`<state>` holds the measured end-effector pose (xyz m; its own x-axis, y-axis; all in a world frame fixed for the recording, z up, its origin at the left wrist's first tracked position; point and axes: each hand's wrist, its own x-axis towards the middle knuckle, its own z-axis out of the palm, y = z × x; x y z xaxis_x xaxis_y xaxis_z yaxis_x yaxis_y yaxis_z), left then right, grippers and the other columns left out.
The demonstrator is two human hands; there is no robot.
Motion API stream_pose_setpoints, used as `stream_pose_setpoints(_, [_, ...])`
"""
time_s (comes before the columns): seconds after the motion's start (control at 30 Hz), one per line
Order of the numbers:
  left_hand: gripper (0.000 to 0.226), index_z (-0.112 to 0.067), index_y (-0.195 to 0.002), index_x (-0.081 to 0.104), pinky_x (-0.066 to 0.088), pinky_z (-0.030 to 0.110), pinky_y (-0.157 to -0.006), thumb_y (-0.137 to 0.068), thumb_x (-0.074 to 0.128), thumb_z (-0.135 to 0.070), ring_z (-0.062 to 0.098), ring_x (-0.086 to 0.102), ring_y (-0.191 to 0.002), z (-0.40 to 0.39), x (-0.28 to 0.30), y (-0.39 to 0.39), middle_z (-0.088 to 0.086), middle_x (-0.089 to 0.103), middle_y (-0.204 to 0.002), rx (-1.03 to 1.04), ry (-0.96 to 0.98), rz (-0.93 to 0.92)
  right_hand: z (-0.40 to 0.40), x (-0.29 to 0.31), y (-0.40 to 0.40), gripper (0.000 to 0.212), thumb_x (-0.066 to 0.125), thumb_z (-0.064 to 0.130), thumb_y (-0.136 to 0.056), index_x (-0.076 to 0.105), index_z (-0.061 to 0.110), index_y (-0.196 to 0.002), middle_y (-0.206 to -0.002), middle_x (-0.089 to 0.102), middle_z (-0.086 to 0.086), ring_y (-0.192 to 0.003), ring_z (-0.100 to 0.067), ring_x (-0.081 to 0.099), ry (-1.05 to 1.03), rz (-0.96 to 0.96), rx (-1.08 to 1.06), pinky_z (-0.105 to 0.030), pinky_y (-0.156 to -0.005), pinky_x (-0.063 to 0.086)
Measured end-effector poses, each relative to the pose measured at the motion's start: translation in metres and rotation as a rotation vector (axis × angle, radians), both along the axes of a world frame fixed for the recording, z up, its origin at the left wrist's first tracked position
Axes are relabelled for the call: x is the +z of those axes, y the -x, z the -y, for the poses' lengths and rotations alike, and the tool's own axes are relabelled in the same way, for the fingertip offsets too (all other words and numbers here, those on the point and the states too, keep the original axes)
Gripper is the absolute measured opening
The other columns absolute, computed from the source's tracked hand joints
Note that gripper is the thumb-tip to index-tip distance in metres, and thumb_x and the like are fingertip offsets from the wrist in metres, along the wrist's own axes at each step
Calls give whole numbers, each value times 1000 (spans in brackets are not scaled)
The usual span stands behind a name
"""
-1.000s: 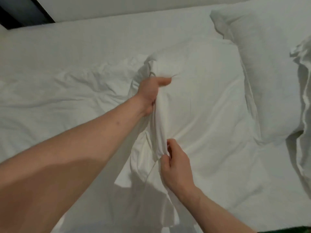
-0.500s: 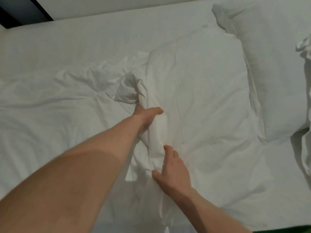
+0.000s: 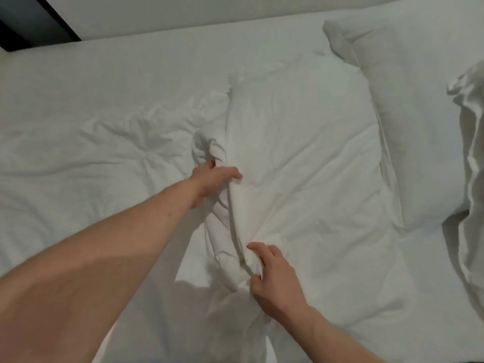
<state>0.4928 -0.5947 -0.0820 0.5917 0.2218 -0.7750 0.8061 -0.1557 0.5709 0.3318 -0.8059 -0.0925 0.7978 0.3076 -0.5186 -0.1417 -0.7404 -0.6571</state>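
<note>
Left grip [image 3: 212,182], a bare hand reaching in from the lower left on a long bare forearm [image 3: 104,247], is clamped on a raised fold of white pillowcase [image 3: 235,218]. Its thumb lies across the top of the fold and points right; its other fingers are tucked into the bunched cloth, mostly hidden. Right grip [image 3: 273,282], the other bare hand, comes in from the bottom edge and sits nearer the viewer. It pinches the same fold lower down, thumb on the near side, fingers curled over the ridge of fabric. The two hands are apart, with a stretch of the gathered fold running between them.

The fold belongs to a white pillow [image 3: 303,153] that lies flat at the middle of a white bed [image 3: 136,72]. The gathered cloth runs along the pillow's left side, and creases fan out from both hands across its surface. Loose pillowcase fabric spreads toward the bottom edge, partly in the shadow of the arms.

A second white pillow [image 3: 419,113] lies to the upper right, touching the first pillow's right side. A crumpled white cloth [image 3: 471,158] hangs in at the far right edge, just beside that second pillow. Left of the hands, a rumpled white sheet [image 3: 104,153] covers the bed. A dark strip [image 3: 31,19] shows in the top left corner, beyond the mattress.
</note>
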Motion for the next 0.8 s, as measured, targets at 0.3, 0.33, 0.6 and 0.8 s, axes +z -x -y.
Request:
stream_pose_setpoints(0.3, [83, -14, -132, 58, 58, 28, -62, -62, 89, -45, 19, 72, -80, 3, 2, -71, 5, 74, -103, 201, 23, 10, -2, 2, 25, 68, 56, 3, -68, 60, 40, -124, -96, 50, 20, -80, 4, 54, -235, 174, -118, -11, -75, 44])
stream_pose_setpoints(0.33, [74, -11, -132, 57, 55, 27, -58, -64, 83, -25, 20, 68, -77, 16, 10, -79, 7, 71, -103, 184, -12, 70, -2, 5, 26, 68, 56, 1, -68, 61, 39, -124, -94, 50, 20, -79, 4, 55, -256, 185, -147, -10, -75, 44])
stream_pose_setpoints(0.6, [66, -17, -111, 66, 52, 34, -66, -48, 58, 1, 27, 66, -87, 5, 57, -121, 6, 70, -98, 239, -6, 392, -4, 26, 18, 70, 56, 3, -70, 63, 35, -132, -98, 46, 18, -83, -5, 58, -310, 239, -178, -19, -76, 51])
stream_pose_setpoints(0.8, [86, -16, -145, 47, 50, 34, -97, -79, 70, -66, 22, 62, -117, 5, -1, -33, 1, 60, -139, 17, -198, 49, -8, 3, 38, 75, 55, 43, -89, 26, 41, -158, -135, 34, 15, -124, -12, 44, -31, 82, 90, -25, -96, 49])
